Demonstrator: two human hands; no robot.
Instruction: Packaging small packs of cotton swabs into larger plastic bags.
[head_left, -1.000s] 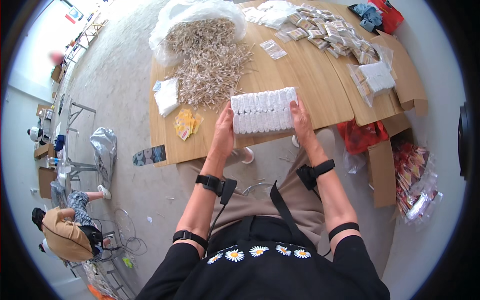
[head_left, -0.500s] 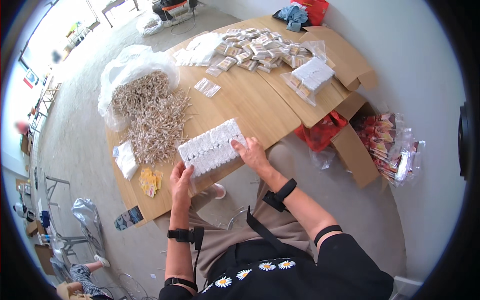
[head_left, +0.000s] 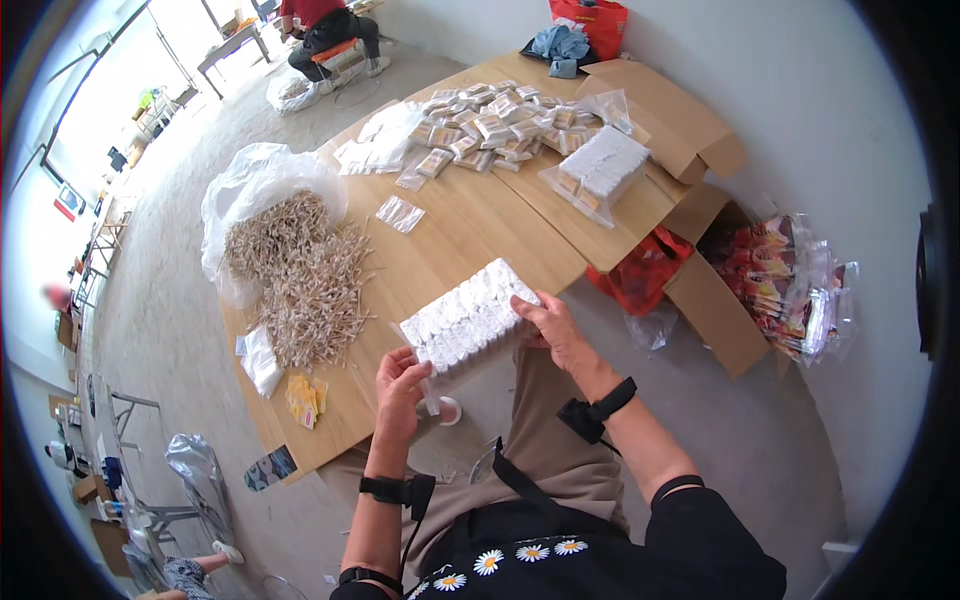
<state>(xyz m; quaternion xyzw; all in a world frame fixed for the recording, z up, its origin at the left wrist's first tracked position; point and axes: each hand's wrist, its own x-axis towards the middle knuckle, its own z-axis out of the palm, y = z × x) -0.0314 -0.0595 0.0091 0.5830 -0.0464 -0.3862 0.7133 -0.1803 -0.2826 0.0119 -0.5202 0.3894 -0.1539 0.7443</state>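
A block-shaped clear bag of cotton swabs (head_left: 470, 315), its upper face white and bumpy in two rows, is held tilted just off the table's near edge. My left hand (head_left: 400, 385) pinches its lower left corner, where loose plastic film hangs down. Around the right end my right hand (head_left: 555, 325) is closed, thumb on top and fingers underneath. To the left, a heap of loose cotton swabs (head_left: 310, 280) spills from a large clear plastic bag (head_left: 270, 165) onto the wooden table (head_left: 450, 235).
Many small swab packs (head_left: 490, 125) are piled at the far side, near another filled bag (head_left: 605, 165). A flat clear bag (head_left: 400, 213), yellow cards (head_left: 305, 400) and an open cardboard box (head_left: 715, 310) lie around. A person (head_left: 330, 35) sits far off.
The bag of cotton swabs has moved right and toward me with both hands on it, and it is tilted more. A seated person has come into view at the top.
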